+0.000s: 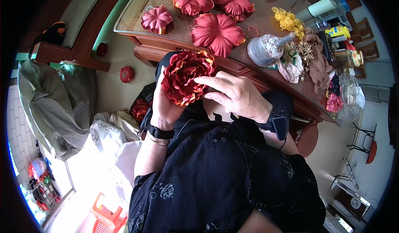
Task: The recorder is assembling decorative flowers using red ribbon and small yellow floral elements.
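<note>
A dark red artificial flower (188,77) with ruffled, orange-edged petals is held up in front of my lap. My left hand (164,104) grips it from the left and below; most of those fingers are hidden behind the bloom. From the right, my right hand (237,93) reaches over it, its index finger stretched out with the tip at the petals near the centre. The fingers there are apart, and nothing shows between them. On the table (183,39) beyond lie flat red petal layers: a large one (218,33), a small one (156,19) and two more behind.
A grey metal pot (264,50) with whitish stuff and a handle stands on the table, beside yellow flowers (287,22) and brown trimmings (318,62). Jars and bottles crowd the right side. Finished-looking red flowers (126,74) lie on the floor, near a grey cloth (54,108).
</note>
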Motion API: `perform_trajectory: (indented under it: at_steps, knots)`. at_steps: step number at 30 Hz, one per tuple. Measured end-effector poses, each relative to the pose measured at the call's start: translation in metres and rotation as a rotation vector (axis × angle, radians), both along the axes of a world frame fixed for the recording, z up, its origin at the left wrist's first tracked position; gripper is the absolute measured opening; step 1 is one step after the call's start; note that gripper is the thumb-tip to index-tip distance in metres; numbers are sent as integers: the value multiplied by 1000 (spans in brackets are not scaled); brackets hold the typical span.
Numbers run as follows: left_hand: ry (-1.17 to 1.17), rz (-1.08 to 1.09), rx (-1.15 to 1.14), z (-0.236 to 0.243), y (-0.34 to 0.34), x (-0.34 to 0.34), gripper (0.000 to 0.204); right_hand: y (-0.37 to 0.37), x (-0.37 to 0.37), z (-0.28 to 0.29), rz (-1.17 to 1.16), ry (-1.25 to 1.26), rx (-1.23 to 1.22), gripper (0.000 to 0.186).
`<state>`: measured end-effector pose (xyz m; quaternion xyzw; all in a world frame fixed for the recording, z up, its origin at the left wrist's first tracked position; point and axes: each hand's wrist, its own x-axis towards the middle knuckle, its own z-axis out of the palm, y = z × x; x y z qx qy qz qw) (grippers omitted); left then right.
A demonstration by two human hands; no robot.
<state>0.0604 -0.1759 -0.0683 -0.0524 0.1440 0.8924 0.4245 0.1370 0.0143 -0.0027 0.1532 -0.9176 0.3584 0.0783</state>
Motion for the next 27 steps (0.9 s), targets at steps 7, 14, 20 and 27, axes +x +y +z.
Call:
perform_trajectory:
  at_steps: [7,14,20,27]
  knots:
    - [-69,-29,-9,-3,1,0,56,3,1,0,28,40,50,23]
    - [-72,-82,23,-3,-1,0,56,4,-2,-4,3,83,9,19]
    - [-38,-92,76,-15,-5,1,54,5,-1,-4,-16,78,-42,18]
    - [-42,-67,1,-35,-5,8,47,4,-3,-3,-21,79,-61,17]
